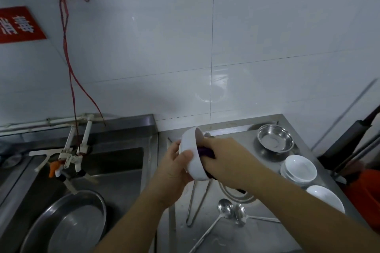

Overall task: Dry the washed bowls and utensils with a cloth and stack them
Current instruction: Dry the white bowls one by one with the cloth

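White bowl held up over the bench, tipped on its side, mouth facing right toward the right hand. Left hand grips the bowl's outside, thumb on the wall. Right hand closed on a purple cloth pushed inside the bowl. Stack of white bowls sits to the right, nearer the right hand. Bowl is glossy, plain and unchipped.

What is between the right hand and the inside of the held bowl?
A purple cloth, pressed by the right hand into the bowl; head view.
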Motion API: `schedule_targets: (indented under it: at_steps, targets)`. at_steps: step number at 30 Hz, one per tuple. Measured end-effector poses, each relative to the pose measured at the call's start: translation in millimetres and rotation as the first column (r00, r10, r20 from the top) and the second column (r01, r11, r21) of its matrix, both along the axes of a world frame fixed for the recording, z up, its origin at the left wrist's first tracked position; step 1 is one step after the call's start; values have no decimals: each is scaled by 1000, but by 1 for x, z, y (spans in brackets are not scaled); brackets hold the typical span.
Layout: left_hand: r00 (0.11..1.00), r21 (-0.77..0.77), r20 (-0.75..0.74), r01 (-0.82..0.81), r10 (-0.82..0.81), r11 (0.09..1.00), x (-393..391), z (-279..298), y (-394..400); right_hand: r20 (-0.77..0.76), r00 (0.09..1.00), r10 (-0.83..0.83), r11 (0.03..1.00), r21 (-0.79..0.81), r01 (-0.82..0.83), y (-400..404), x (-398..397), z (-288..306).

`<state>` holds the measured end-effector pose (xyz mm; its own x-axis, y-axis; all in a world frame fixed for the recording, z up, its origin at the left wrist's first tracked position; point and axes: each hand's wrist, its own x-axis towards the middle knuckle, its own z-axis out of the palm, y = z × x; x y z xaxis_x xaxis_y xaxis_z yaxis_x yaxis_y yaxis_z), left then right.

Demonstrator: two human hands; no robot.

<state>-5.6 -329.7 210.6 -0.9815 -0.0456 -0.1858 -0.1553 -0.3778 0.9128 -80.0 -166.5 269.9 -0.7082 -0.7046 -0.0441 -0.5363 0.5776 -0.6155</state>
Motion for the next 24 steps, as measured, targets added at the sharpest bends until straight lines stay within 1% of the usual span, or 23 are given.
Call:
schedule_targets:
  at_steps: [2,3,4,6,7,9,11,13,15,16,17,18,19,20,21,22,23,24]
  targets:
    - [1000,-39,-17,17,-18,999,1,-1,-1,186,982,-32,999,19,29,2,-4,11]
    - [999,-50,-25,30,-31,998,2,-1,-1,304,951,-49,999,5,50,5,-6,15]
    - [998,-52,-33,45,-46,998,4,-2,0,447,892,-62,996,-34,87,9,-8,17]
    - [994,-30,-55,90,-92,995,8,-4,3,711,701,-61,973,-114,201,17,-8,19]
    - [990,-13,-67,121,-122,993,11,-5,5,796,603,-57,957,-128,260,21,-6,19]
    - [982,5,-87,168,-167,986,17,-7,12,901,431,-46,929,-121,351,27,-2,14]
    - [974,45,-113,204,-197,978,24,-7,21,957,291,-1,896,-128,425,28,4,8]
    - [971,100,-131,215,-201,972,28,-6,28,975,206,82,829,-181,528,26,13,-1]
    - [979,131,-125,179,-163,975,28,-3,31,966,165,199,715,-258,649,21,21,-7]
    - [985,135,-110,148,-133,980,27,-2,32,957,158,243,649,-282,706,18,24,-9]
    - [990,130,-94,116,-105,985,26,-1,33,953,170,252,585,-290,757,15,26,-10]
    - [994,115,-79,90,-81,989,24,-1,34,953,209,220,524,-296,798,12,27,-11]
    - [996,95,-64,69,-63,993,23,-1,36,948,276,156,470,-317,824,10,27,-11]
    - [998,76,-48,48,-44,996,21,-1,38,926,371,73,441,-363,821,8,26,-11]
    - [999,64,-31,23,-22,998,20,0,40,878,478,-20,451,-419,788,7,24,-10]
    - [1000,65,-17,-2,3,998,18,0,42,797,593,-119,501,-467,729,8,23,-9]
    - [1000,75,-12,-20,21,997,17,1,44,670,714,-205,582,-503,639,11,21,-8]
    - [999,85,-21,-26,28,996,15,3,45,496,831,-251,682,-518,516,16,19,-9]
